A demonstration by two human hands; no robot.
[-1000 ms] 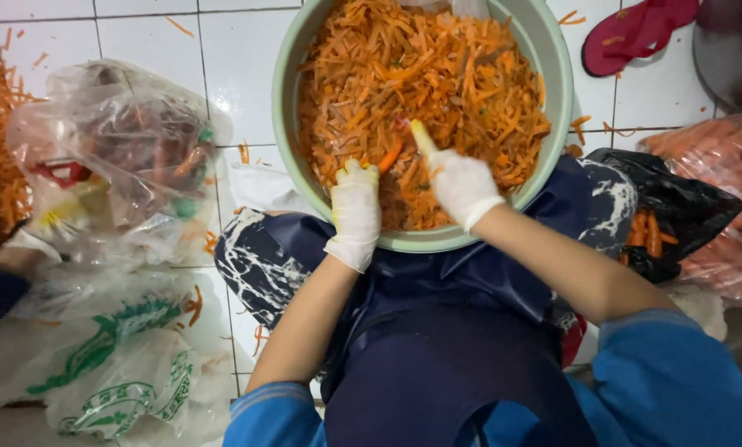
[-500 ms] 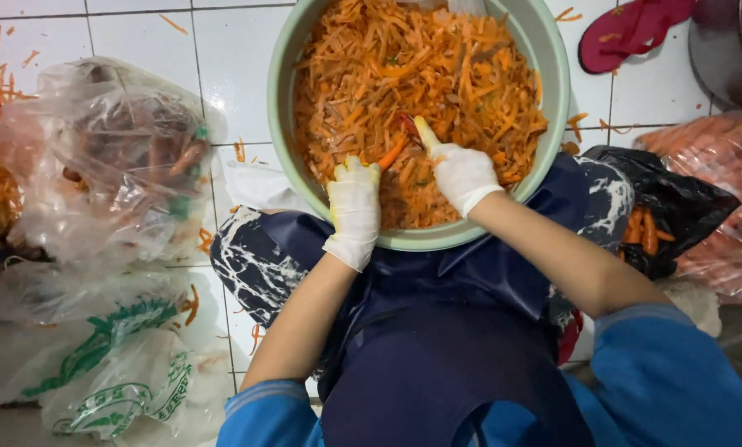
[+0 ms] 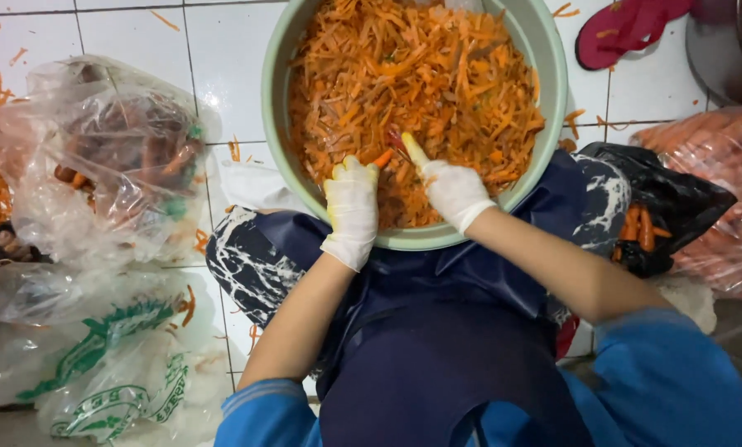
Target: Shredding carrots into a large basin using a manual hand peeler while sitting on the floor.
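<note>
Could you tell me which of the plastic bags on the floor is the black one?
The black bag lies right of the green basin, open, with whole carrots inside. The bags on the left are clear or white, and the far-right one is clear.

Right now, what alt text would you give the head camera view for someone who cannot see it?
Seen from above, a seated person's white-gloved left hand holds a carrot piece and the right hand a peeler over a pale green basin of shredded carrot. Clear plastic bags lie on the white tiled floor.
</note>
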